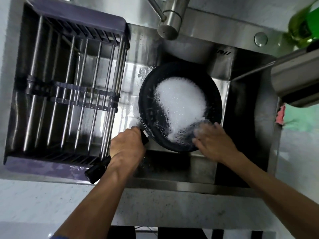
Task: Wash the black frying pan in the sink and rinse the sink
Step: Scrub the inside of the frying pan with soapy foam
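The black frying pan (pixel 148 94) is held over the steel sink (pixel 222 69), below the faucet (pixel 170 26). White foamy water (pixel 181 104) churns inside it. My left hand (pixel 126 144) grips the pan's black handle (pixel 95 170), which points to the lower left. My right hand (pixel 214 142) lies with straight fingers on the pan's near right rim, its fingertips blurred in the splashing water.
A metal dish rack with purple ends (pixel 69 83) fills the sink's left half. A steel container (pixel 296 78) and a green bottle (pixel 305 25) stand at the right. A pink cloth (pixel 280 114) lies on the right counter. The pale counter edge (pixel 155 204) runs in front.
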The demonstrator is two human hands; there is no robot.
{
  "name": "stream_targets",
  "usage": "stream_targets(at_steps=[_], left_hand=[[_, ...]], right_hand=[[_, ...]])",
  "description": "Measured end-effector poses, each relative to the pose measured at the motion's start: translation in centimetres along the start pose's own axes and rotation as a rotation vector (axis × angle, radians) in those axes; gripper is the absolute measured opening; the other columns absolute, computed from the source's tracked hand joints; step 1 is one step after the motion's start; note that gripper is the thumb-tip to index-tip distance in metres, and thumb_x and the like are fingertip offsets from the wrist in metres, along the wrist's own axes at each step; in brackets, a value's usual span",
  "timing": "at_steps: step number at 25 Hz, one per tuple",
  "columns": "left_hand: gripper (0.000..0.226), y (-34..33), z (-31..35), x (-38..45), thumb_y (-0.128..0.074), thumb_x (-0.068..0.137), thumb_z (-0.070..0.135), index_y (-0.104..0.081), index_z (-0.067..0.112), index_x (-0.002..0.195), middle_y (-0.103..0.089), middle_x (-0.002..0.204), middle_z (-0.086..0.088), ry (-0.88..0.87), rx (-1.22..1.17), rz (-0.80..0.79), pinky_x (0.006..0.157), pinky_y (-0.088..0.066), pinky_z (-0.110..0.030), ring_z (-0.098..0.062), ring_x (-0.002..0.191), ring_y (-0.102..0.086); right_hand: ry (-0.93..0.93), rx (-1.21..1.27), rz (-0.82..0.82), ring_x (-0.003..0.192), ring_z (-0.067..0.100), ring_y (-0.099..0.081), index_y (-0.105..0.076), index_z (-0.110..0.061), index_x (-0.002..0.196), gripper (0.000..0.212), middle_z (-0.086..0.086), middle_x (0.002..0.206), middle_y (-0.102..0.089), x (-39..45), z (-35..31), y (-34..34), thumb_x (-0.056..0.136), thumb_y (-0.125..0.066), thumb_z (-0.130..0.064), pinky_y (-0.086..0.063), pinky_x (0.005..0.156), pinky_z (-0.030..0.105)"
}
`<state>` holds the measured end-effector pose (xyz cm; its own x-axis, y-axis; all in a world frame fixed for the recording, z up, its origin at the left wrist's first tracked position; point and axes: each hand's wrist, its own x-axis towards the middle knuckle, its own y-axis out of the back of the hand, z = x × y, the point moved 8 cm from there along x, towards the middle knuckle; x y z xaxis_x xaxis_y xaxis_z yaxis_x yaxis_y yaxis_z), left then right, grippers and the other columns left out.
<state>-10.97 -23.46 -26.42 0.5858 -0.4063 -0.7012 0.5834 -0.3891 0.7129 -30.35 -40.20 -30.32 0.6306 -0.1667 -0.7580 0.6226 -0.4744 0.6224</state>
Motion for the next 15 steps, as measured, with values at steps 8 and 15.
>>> stream_targets(at_steps=[8,15], left_hand=[[0.029,0.3,0.2,-0.1,-0.061,0.087,0.011,-0.056,0.015,0.115,-0.065,0.1,-0.005,0.001,0.013,0.012,0.064,-0.042,-0.032,-0.026,0.09,-0.065],[0.029,0.4,0.3,-0.3,-0.059,0.089,0.012,-0.055,0.014,0.117,-0.065,0.105,-0.007,-0.015,0.02,0.013,0.07,-0.047,-0.034,-0.027,0.095,-0.065]], right_hand=[[-0.024,0.215,-0.157,0.151,0.001,-0.008,-0.033,-0.038,0.153,0.057,-0.007,0.167,-0.019,0.1,-1.0,-1.6,0.104,-0.013,-0.057,0.007,0.121,0.031],[-0.157,0.244,-0.069,0.15,0.011,-0.022,-0.039,-0.026,0.153,0.065,-0.002,0.164,-0.03,0.2,0.2,0.0,0.104,-0.007,-0.055,-0.004,0.122,0.035]])
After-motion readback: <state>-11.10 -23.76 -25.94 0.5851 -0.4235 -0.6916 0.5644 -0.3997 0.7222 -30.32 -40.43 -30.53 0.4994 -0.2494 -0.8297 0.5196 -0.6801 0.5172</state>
